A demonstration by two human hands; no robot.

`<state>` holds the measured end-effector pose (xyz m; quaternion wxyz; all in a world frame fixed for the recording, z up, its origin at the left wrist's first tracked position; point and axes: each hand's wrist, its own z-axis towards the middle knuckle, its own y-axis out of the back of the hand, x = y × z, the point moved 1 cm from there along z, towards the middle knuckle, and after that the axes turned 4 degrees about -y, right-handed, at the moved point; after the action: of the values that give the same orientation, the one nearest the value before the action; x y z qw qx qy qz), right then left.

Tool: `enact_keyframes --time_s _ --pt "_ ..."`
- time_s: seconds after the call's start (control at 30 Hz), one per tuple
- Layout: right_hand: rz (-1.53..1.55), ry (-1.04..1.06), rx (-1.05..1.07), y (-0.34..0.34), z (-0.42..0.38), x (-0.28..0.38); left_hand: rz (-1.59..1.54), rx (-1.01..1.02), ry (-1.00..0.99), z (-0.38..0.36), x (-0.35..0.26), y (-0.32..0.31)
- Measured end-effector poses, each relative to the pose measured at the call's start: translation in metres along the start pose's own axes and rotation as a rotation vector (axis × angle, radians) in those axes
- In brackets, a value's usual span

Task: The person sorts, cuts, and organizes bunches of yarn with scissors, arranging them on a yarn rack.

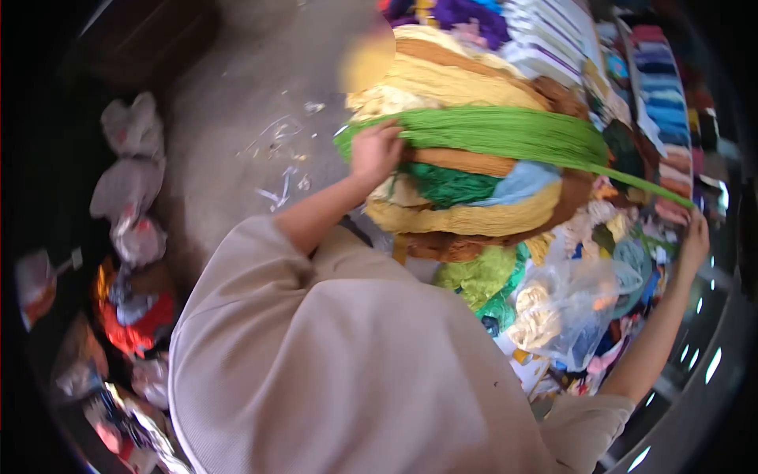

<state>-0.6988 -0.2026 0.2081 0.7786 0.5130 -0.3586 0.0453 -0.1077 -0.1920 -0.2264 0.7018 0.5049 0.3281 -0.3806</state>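
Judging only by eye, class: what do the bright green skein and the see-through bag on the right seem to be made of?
Bright green skein: probably cotton-like or synthetic thread, softly lustrous; fine parallel strands show, though the fibre stays uncertain.
See-through bag: likely thin plastic film, rather glossy; it is creased, with pale highlights.

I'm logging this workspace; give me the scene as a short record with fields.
left hand: grip closed on the left part of a long, bright green yarn skein
right hand: grip on the skein's narrow right end
beneath skein: large mound of yellow, brown, dark green and light blue yarn
nearby: clear plastic bag
floor: grey, with pale scraps
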Motion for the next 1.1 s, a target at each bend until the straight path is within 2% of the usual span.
enact_keyframes --time_s 0.07,0.1,0.13,0.17,0.2,0.23,0.33,0.4,0.43,0.47,0.5,0.53,0.57,0.6,0.67,0.73,0.77,0.8,0.83,0.87,0.9,0.93,1.0,1.03,1.07,1.1 --pt "-0.208 0.205 -0.093 -0.014 -0.013 0.019 0.001 0.085 -0.109 0.010 0.001 0.012" --pt "-0.085 0.085 -0.083 -0.024 -0.017 0.023 0.009 0.143 -0.121 0.012 0.000 0.014" --pt "-0.145 0.205 -0.056 -0.030 -0.015 0.025 0.028 0.200 -0.091 0.013 0.003 0.009" --pt "-0.235 0.203 -0.072 -0.028 0.007 0.003 0.059 0.237 -0.096 0.016 0.005 0.003" --pt "-0.299 0.198 -0.085 -0.036 0.005 0.011 0.059 0.259 -0.129 0.020 0.007 -0.003" --pt "-0.190 0.129 -0.086 -0.046 0.007 0.009 0.083 0.283 -0.135 0.025 0.007 -0.009" --pt "-0.456 0.250 -0.248 -0.048 0.033 -0.006 0.156 0.359 -0.160 0.034 0.000 -0.021" --pt "-0.562 0.200 -0.260 -0.052 0.045 -0.019 0.221 0.393 -0.211 0.038 -0.003 -0.028" --pt "-0.541 0.102 -0.231 -0.061 0.050 -0.031 0.243 0.416 -0.222 0.040 -0.007 -0.030" --pt "-0.693 0.104 -0.148 -0.071 0.055 -0.050 0.277 0.445 -0.188 0.041 -0.005 -0.035" --pt "-0.809 0.133 0.105 -0.086 0.051 -0.058 0.286 0.463 -0.195 0.045 -0.012 -0.035" --pt "-0.552 -0.050 0.158 -0.105 0.065 -0.118 0.295 0.488 -0.202 0.048 -0.019 -0.037" --pt "-0.678 0.206 0.099 -0.124 0.062 -0.169 0.245 0.513 -0.209 0.048 -0.014 -0.042" --pt "-0.856 0.163 0.160 -0.142 0.018 -0.127 0.242 0.540 -0.201 0.045 -0.012 -0.044" --pt "-0.615 0.337 -0.099 -0.165 -0.017 -0.198 0.211 0.602 -0.228 0.045 -0.007 -0.043" --pt "-0.487 -0.061 -0.136 -0.177 -0.095 -0.200 0.154 0.607 -0.283 0.040 0.007 -0.042" --pt "-0.396 -0.240 -0.107 -0.180 -0.139 -0.223 0.106 0.672 -0.199 0.038 0.005 -0.038" --pt "-0.295 -0.412 -0.080 -0.194 -0.187 -0.257 0.133 0.664 -0.262 0.038 0.007 -0.035" --pt "-0.395 -0.457 0.096 -0.201 -0.242 -0.307 0.160 0.657 -0.325 0.036 0.008 -0.031" --pt "-0.509 -0.589 0.236 -0.204 -0.298 -0.304 0.112 0.691 -0.314 0.035 -0.004 -0.026" --pt "-0.427 -0.845 0.315 -0.217 -0.361 -0.347 0.146 0.672 -0.368 0.032 -0.006 -0.020" --pt "-0.464 -0.913 0.283 -0.230 -0.419 -0.352 0.180 0.652 -0.424 0.031 -0.006 -0.013" --pt "-0.206 -1.060 0.248 -0.250 -0.493 -0.307 0.232 0.662 -0.432 0.023 -0.005 0.004" --pt "-0.326 -0.899 0.190 -0.269 -0.526 -0.303 0.300 0.662 -0.444 0.019 -0.008 0.012" --pt "-0.512 -0.901 0.208 -0.272 -0.528 -0.267 0.339 0.704 -0.472 0.015 -0.006 0.020" --pt "-0.698 -0.898 0.228 -0.270 -0.518 -0.230 0.437 0.843 -0.474 0.010 0.004 0.029"
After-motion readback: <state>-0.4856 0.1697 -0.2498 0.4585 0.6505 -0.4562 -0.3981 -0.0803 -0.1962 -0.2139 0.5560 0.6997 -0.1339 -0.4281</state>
